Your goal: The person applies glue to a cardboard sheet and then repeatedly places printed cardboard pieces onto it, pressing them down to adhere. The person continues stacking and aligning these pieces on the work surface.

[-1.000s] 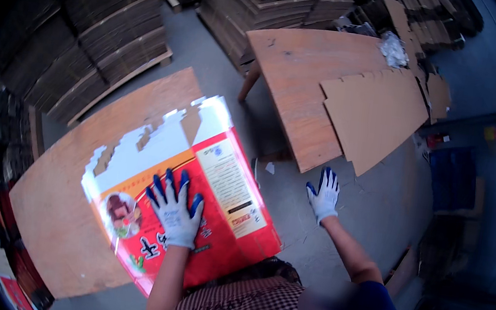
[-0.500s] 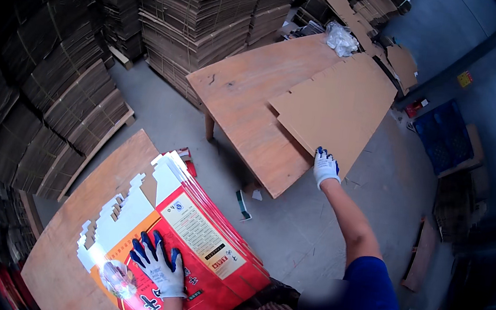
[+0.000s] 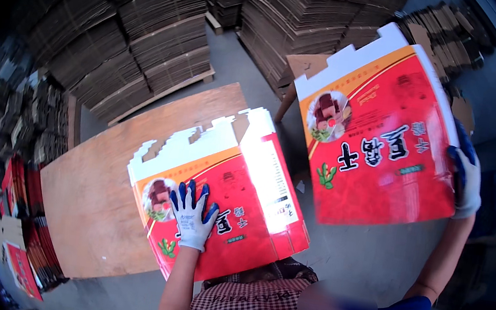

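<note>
A flat stack of red printed cardboard box blanks (image 3: 256,240), with white notched flaps, lies on the near wooden table (image 3: 88,197). My left hand (image 3: 195,218), in a white and blue work glove, rests on the top blank with its fingers spread. To the right, a single red cardboard box blank (image 3: 382,171) is held up in the air, tilted, printed side showing. My right hand (image 3: 467,176), gloved alike, grips that blank by its right edge. Some of its fingers are hidden behind the cardboard.
A second wooden table (image 3: 305,64) stands behind the raised blank and is mostly hidden by it. Tall stacks of brown cardboard (image 3: 169,40) stand on pallets at the back. More red folded cardboard (image 3: 38,247) is piled at the left.
My right hand has brought a cardboard blank up off the far table; its plain brown side showed before, its red side now. My left hand stays on the stack. The view has swung left.
</note>
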A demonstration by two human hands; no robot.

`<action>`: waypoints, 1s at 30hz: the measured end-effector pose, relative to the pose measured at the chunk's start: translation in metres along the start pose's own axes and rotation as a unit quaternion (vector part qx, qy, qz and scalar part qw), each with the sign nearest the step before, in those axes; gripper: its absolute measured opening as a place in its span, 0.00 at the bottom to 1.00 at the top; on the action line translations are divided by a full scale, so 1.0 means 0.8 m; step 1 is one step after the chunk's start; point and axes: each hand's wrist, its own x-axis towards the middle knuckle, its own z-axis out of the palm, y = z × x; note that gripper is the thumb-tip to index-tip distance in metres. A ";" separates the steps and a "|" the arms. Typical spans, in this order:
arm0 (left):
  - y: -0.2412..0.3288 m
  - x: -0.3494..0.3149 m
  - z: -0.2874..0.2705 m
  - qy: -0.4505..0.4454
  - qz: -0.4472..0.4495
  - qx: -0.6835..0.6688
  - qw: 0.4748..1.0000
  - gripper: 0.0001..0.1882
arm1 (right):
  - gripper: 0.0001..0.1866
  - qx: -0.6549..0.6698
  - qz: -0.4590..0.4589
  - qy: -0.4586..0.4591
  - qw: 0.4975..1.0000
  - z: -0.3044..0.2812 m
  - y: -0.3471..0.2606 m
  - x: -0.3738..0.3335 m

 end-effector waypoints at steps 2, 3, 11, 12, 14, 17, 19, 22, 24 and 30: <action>-0.016 -0.011 0.002 0.021 -0.025 -0.010 0.999 0.31 | 0.31 0.097 -0.050 -0.050 0.993 -0.009 -0.017 -0.008; -0.017 -0.012 0.005 0.019 -0.034 -0.009 0.999 0.30 | 0.31 0.105 -0.102 -0.107 0.983 -0.012 -0.020 -0.011; -0.100 -0.047 0.048 0.099 -0.201 -0.648 0.728 0.29 | 0.36 0.154 0.078 -0.179 0.969 0.149 0.084 -0.085; -0.094 -0.042 0.042 0.107 -0.223 -0.699 0.672 0.30 | 0.36 0.139 0.113 -0.181 0.967 0.167 0.130 -0.094; -0.071 -0.027 0.002 0.133 -0.256 -0.720 0.631 0.30 | 0.37 0.162 0.158 -0.218 0.949 0.215 0.193 -0.132; -0.101 -0.035 -0.034 0.123 -0.223 -0.755 0.604 0.35 | 0.37 0.158 0.167 -0.251 0.940 0.255 0.271 -0.160; -0.092 -0.029 -0.059 0.123 -0.247 -0.777 0.566 0.45 | 0.37 0.159 0.168 -0.270 0.935 0.272 0.292 -0.165; -0.116 -0.045 -0.086 0.075 -0.180 -0.805 0.560 0.47 | 0.37 0.119 0.167 -0.282 0.937 0.290 0.295 -0.190; -0.152 -0.063 -0.084 0.087 -0.265 -0.709 0.648 0.47 | 0.35 0.078 0.131 -0.302 0.941 0.300 0.327 -0.205; -0.054 0.010 -0.055 0.103 -0.125 -0.066 0.985 0.30 | 0.33 -0.173 0.167 -0.258 0.936 0.317 0.308 -0.229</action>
